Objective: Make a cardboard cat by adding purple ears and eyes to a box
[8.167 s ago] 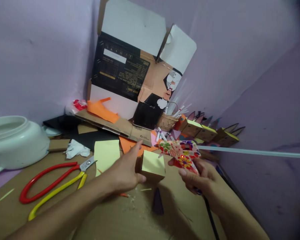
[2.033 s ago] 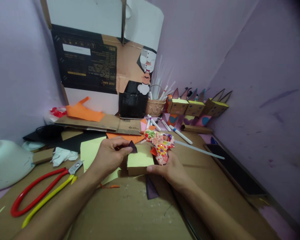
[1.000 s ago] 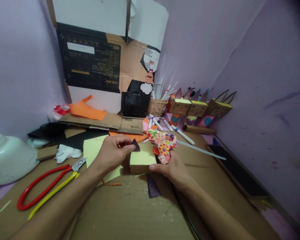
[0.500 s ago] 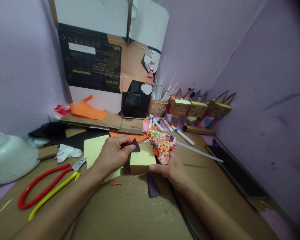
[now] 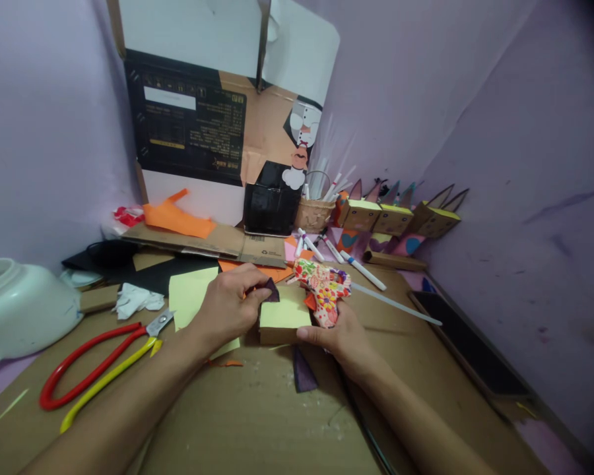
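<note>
Glue gun (image 5: 325,298) is sitting clamped in the right grip (image 5: 350,340); left grip (image 5: 231,300), empty earlier, is now pinching a purple triangle (image 5: 273,292) against the yellow-topped box (image 5: 284,318) between both grips.

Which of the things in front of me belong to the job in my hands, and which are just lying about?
Likely in the job:
- purple triangle in your left hand
- glue gun in your right hand
- yellow-topped box
- loose triangle

Seemingly just lying about:
- scissors, not in use
- crumpled tissue
- markers
- white pot
</note>
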Demonstrator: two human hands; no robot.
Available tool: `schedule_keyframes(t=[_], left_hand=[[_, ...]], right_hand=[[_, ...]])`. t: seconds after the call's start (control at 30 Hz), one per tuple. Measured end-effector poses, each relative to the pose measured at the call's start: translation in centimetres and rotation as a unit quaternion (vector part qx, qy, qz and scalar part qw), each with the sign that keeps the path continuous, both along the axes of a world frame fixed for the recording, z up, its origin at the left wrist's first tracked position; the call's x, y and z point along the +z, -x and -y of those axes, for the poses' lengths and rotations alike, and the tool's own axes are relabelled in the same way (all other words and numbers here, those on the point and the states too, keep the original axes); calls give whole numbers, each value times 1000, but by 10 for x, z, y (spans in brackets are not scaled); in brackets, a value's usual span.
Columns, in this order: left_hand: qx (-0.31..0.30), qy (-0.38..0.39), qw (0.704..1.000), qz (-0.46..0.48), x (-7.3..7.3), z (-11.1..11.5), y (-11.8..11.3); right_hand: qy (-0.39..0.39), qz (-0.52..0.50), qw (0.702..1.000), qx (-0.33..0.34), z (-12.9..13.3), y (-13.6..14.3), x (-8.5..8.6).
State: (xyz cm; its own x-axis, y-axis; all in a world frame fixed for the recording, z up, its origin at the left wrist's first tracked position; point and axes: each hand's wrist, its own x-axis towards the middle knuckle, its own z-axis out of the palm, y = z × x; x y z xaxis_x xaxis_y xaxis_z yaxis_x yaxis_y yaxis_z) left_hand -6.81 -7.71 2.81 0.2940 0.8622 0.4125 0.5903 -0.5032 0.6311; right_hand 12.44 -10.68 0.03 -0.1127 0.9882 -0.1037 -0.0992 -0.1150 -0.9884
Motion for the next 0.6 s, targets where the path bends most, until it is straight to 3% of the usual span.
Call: schedule_keyframes(t=[0.6], left_hand=[[48,79,996,1,11,3,0]], right_hand=[[5,78,997,-19,2,0,8]])
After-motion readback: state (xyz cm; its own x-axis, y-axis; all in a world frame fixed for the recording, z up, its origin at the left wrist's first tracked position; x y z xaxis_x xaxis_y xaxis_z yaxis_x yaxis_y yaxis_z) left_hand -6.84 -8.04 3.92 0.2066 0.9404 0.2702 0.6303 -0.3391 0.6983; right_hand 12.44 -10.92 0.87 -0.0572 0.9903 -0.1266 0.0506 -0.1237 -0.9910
